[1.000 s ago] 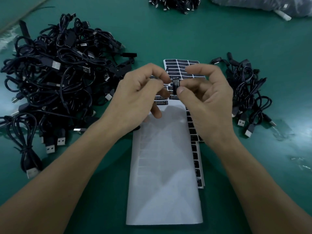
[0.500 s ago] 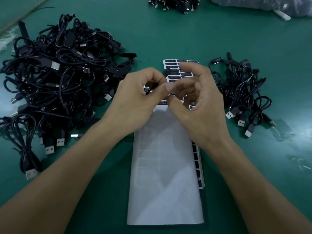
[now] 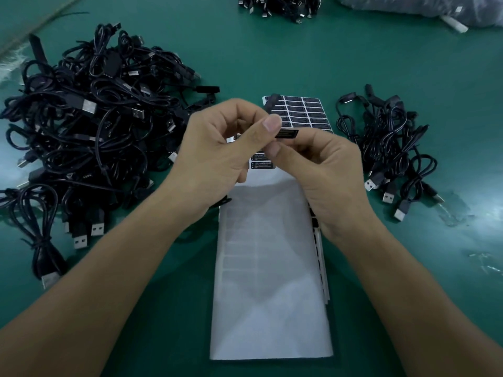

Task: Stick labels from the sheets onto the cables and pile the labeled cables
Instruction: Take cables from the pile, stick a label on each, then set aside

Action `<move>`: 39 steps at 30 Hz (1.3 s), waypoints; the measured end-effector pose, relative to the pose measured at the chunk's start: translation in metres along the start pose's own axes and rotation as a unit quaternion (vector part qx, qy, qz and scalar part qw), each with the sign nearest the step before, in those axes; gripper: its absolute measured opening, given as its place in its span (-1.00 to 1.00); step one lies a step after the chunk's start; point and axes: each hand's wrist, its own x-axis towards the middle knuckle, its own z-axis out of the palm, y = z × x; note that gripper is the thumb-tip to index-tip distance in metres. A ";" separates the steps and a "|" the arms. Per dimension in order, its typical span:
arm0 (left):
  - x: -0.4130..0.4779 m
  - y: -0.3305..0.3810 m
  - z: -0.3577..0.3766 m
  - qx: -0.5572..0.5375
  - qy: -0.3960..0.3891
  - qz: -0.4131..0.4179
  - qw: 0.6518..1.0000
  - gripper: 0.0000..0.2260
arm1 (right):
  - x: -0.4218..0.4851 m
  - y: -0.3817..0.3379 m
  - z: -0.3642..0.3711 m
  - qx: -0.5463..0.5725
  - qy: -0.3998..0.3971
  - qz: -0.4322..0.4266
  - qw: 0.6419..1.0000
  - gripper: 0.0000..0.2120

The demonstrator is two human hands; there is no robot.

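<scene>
My left hand (image 3: pixel 226 148) and my right hand (image 3: pixel 324 170) meet above the label sheets (image 3: pixel 272 268). Both pinch a thin black cable (image 3: pixel 272 104) whose end sticks up past my left thumb. A black label (image 3: pixel 287 133) juts out sideways between my fingertips, folded around the cable. The top sheet is mostly bare white backing, with black labels (image 3: pixel 304 112) left at its far end. A big heap of black USB cables (image 3: pixel 89 126) lies to the left. A smaller pile of cables (image 3: pixel 392 148) lies to the right.
The green table (image 3: pixel 408 268) carries more cables (image 3: pixel 280 6) at the far edge and a grey plastic bag (image 3: pixel 435 6) at the far right. Further sheets peek out under the top sheet's right side (image 3: pixel 318 240).
My hands have shifted slightly toward me. The label, upright between my fingers a second ago, now lies flat and sticks out to the right. The cable end now points up beyond my left thumb.
</scene>
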 end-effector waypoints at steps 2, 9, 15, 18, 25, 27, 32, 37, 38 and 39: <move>0.000 0.000 0.000 0.002 0.004 -0.002 1.000 -0.86 | 0.001 0.000 -0.001 0.020 0.009 -0.001 1.000 -0.92; 0.001 0.001 0.001 -0.022 0.003 -0.016 1.000 -0.86 | 0.001 0.000 0.000 0.073 0.002 -0.016 0.997 -0.96; 0.000 -0.001 0.002 -0.029 -0.005 -0.042 0.999 -0.96 | 0.003 0.000 -0.001 0.068 0.025 -0.013 0.997 -0.87; -0.002 -0.001 0.004 -0.005 -0.023 -0.046 0.999 -0.86 | 0.002 -0.001 0.000 0.086 0.033 -0.014 0.996 -0.86; 0.004 0.008 -0.011 0.070 0.056 -0.023 0.996 -0.94 | 0.006 -0.001 -0.006 0.110 0.079 -0.012 0.991 -0.91; 0.008 0.016 -0.018 -0.030 0.066 -0.043 0.996 -0.84 | 0.006 -0.001 -0.007 0.104 0.077 -0.007 0.992 -0.92; 0.012 0.021 -0.020 -0.194 0.027 -0.208 0.958 -0.75 | 0.007 -0.002 -0.007 0.088 0.076 0.004 0.993 -0.92; 0.003 -0.003 0.000 -0.084 -0.016 -0.233 0.969 -0.76 | 0.008 0.000 -0.007 0.041 0.044 0.020 0.998 -0.85; 0.002 -0.007 0.001 -0.073 -0.011 -0.231 0.970 -0.77 | 0.008 0.001 -0.007 0.012 0.035 0.025 0.999 -0.84; 0.002 -0.010 0.001 -0.064 -0.002 -0.227 0.972 -0.78 | 0.008 0.002 -0.007 -0.020 0.027 0.028 0.999 -0.84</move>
